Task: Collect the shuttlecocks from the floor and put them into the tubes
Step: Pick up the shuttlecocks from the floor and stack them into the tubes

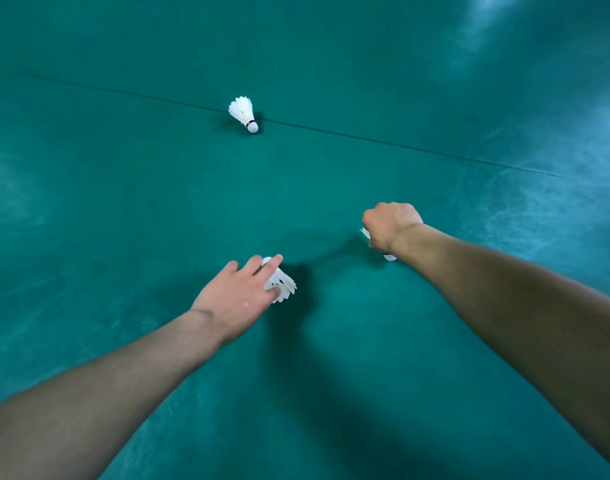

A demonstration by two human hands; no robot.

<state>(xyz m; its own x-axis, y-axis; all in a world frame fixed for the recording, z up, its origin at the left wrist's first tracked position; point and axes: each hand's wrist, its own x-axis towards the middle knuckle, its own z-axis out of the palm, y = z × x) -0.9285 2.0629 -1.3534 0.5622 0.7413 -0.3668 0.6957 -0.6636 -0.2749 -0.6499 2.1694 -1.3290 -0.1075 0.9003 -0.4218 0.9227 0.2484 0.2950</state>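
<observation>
Three white feather shuttlecocks are in view on the green floor. My left hand [239,292] reaches over one shuttlecock [283,284], with a finger across its cork end and the thumb against its feathers. My right hand [388,226] is curled round a second shuttlecock [389,257]; only its cork and a feather tip show below the fist. A third shuttlecock [244,113] lies alone farther ahead, on its side with the cork pointing toward me. No tube is in view.
A thin dark seam line [383,142] crosses the green court floor [123,202] from upper left to right, passing under the far shuttlecock. Pale light glare marks the floor at the right and upper right.
</observation>
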